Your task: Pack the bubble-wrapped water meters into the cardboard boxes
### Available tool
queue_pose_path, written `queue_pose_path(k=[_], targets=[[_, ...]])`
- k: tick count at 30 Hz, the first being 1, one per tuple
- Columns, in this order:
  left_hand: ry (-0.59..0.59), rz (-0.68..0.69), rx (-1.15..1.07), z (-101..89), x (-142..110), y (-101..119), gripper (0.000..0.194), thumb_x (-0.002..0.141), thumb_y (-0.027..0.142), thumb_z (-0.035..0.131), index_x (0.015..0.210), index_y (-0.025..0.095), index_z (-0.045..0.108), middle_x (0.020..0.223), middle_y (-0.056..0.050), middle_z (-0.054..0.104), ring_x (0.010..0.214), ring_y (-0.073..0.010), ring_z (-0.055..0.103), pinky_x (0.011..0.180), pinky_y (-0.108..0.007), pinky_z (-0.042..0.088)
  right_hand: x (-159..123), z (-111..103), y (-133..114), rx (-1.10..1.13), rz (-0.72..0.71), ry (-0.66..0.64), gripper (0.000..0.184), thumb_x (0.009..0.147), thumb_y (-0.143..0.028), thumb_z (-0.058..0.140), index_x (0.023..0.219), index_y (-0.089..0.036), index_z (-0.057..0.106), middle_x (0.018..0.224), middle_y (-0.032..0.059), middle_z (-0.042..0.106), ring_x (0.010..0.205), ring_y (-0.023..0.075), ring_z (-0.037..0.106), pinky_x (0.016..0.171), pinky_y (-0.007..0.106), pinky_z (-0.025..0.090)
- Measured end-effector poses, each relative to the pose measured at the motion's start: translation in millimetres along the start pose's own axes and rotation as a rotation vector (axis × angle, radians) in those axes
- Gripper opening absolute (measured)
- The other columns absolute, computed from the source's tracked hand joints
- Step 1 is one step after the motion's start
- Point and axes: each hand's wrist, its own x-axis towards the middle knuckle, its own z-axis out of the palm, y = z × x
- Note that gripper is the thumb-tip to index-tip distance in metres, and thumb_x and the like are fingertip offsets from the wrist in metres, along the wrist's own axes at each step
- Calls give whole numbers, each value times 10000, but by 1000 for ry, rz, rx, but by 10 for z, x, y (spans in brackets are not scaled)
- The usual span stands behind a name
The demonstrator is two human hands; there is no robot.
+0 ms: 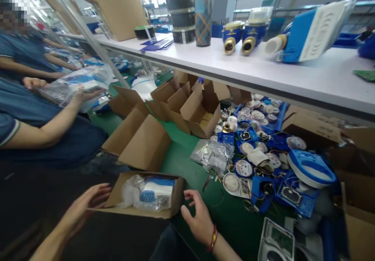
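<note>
An open cardboard box (178, 194) is in front of me at the near edge of the table. Inside it lies a blue-and-white device (159, 190) wrapped in clear bubble wrap (131, 192). My left hand (92, 202) is at the box's left end with its fingers stretched out; whether they touch the cardboard is hard to tell. Just off the right end of the box, my right hand (197, 216) holds nothing, its fingers curved and spread apart. A red bracelet (213, 238) circles that wrist.
Several open cardboard boxes (202, 112) stand beyond mine. Blue-and-white parts (246, 167) lie heaped at the right, beside a clear plastic bag (212, 153). A white shelf (222, 59) crosses above, carrying brass-ended meters (233, 36). At left, a co-worker (35, 116) holds a bubble-wrapped item.
</note>
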Motion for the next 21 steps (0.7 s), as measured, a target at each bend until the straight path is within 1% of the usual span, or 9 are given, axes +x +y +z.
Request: queue_pose_path(k=[2, 5, 7, 10, 12, 14, 16, 19, 21], targets=[[-268, -105, -154, 171, 66, -135, 446, 639, 553, 618, 931, 217, 590, 909, -25, 642, 876, -225, 588, 707, -297, 476, 229, 230, -1, 122, 47, -25, 206, 824, -370, 475, 931, -194, 466, 864, 18, 511, 789, 135, 505, 689, 265, 433], [-528, 23, -137, 379, 83, -290, 342, 700, 482, 578, 909, 221, 506, 817, 12, 541, 769, -159, 531, 686, -257, 424, 305, 374, 73, 300, 181, -117, 311, 838, -513, 399, 795, -205, 395, 654, -52, 386, 565, 92, 402, 536, 222, 361], [-695, 168, 7, 421, 96, -329, 338, 698, 500, 553, 868, 219, 473, 782, 21, 469, 735, -145, 474, 686, -264, 402, 167, 349, 119, 341, 279, -125, 356, 826, -569, 387, 797, -214, 373, 617, -73, 325, 500, 76, 326, 488, 208, 301], [-923, 412, 278, 445, 113, -241, 296, 733, 462, 523, 890, 214, 480, 871, -1, 436, 837, -160, 437, 779, -289, 383, -170, 247, 113, 309, 384, -75, 376, 824, -594, 378, 790, -219, 365, 626, -74, 284, 499, 75, 264, 479, 206, 265], [-1092, 527, 426, 492, 121, -108, 299, 758, 391, 525, 1009, 235, 480, 999, -20, 453, 954, -181, 424, 866, -321, 349, -349, 199, 53, 298, 397, -89, 404, 800, -619, 403, 763, -219, 355, 626, -71, 283, 508, 80, 255, 475, 209, 262], [-1253, 623, 566, 564, 139, 18, 431, 770, 337, 527, 1182, 285, 416, 1115, -35, 465, 1043, -213, 408, 918, -377, 303, -412, 162, -29, 276, 384, -85, 426, 777, -636, 424, 733, -221, 339, 609, -71, 301, 508, 85, 281, 477, 214, 278], [-1344, 736, 679, 639, 171, 84, 480, 794, 301, 496, 1257, 330, 371, 1152, -46, 481, 1069, -241, 407, 912, -420, 282, -356, 108, -102, 190, 367, -62, 422, 774, -625, 437, 714, -220, 332, 592, -69, 331, 510, 88, 325, 489, 219, 308], [-1376, 871, 762, 718, 233, 64, 324, 847, 256, 404, 1134, 366, 506, 1106, -36, 520, 1022, -239, 437, 854, -427, 292, -151, 3, -150, -7, 325, -75, 451, 740, -646, 448, 684, -219, 317, 578, -66, 361, 505, 89, 362, 492, 223, 335], [-1401, 930, 778, 748, 267, 27, 315, 874, 254, 357, 1081, 399, 544, 1100, -25, 530, 1001, -233, 448, 844, -453, 284, -8, -3, -145, -95, 302, -82, 461, 710, -654, 469, 693, -217, 326, 598, -60, 387, 517, 91, 378, 502, 224, 350]])
